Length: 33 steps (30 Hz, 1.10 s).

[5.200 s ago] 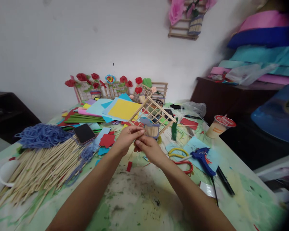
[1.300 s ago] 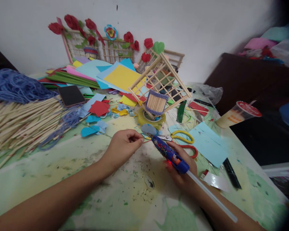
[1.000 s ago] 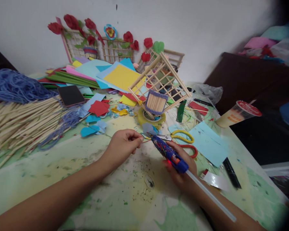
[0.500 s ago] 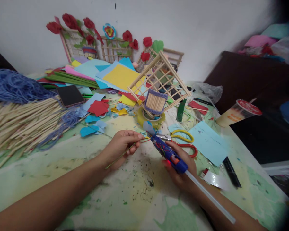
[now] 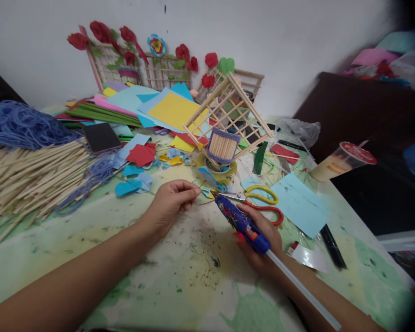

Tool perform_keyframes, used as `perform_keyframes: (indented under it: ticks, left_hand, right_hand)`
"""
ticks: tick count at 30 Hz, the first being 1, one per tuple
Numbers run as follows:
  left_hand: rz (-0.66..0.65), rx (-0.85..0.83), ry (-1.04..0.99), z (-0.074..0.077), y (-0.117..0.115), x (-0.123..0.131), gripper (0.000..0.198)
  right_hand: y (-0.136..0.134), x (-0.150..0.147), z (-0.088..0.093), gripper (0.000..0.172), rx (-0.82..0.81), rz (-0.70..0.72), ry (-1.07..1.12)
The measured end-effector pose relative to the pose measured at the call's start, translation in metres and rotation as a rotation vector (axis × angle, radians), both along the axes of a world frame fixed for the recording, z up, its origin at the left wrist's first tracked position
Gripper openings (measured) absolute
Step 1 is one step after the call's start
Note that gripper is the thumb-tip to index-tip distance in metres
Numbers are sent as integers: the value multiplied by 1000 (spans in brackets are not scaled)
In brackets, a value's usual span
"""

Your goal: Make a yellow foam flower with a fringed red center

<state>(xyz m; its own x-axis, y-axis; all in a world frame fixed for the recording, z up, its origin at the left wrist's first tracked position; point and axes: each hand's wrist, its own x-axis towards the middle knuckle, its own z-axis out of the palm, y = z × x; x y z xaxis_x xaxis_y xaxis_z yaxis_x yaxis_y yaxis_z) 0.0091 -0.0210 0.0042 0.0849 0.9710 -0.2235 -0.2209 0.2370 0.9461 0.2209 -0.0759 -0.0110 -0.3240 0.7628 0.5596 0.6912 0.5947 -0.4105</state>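
My left hand (image 5: 176,201) is closed in a pinch over the table, its thumb and forefinger on a thin stem that is mostly hidden. Just beyond those fingertips are a small blue paper piece and a larger blue paper petal (image 5: 210,177); whether they are joined to the stem I cannot tell. My right hand (image 5: 259,240) is wrapped round a blue hot glue gun (image 5: 240,221) with a clear glue stick (image 5: 300,288) out of its back. Its nozzle points toward the blue pieces. Scissors (image 5: 261,196) with yellow and red handles lie behind the gun.
A wooden stick lattice (image 5: 245,97) with a small stick basket (image 5: 223,145) leans on a tape roll (image 5: 231,174). Left are loose sticks (image 5: 38,180), blue yarn (image 5: 24,124) and a phone (image 5: 101,137). A drink cup (image 5: 342,161) stands right, beyond light-blue paper (image 5: 300,205).
My left hand has turned and shifted slightly left; the green stem no longer shows below its fingers. The blue petal near the nozzle has changed its angle. The glue gun has hardly moved.
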Motion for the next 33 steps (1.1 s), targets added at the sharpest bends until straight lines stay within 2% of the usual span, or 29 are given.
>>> perform_keyframes:
  ticks: [10, 18, 33]
  left_hand:
    - [21, 102, 369, 2, -5, 4, 12]
    - [-22, 169, 579, 5, -9, 5, 8]
    - [-44, 280, 597, -1, -11, 4, 7]
  right_hand:
    - [-6, -6, 4, 41, -58, -85, -3]
    - [-3, -6, 4, 41, -87, -132, -59]
    - [-1, -9, -1, 40, -69, -98, -54]
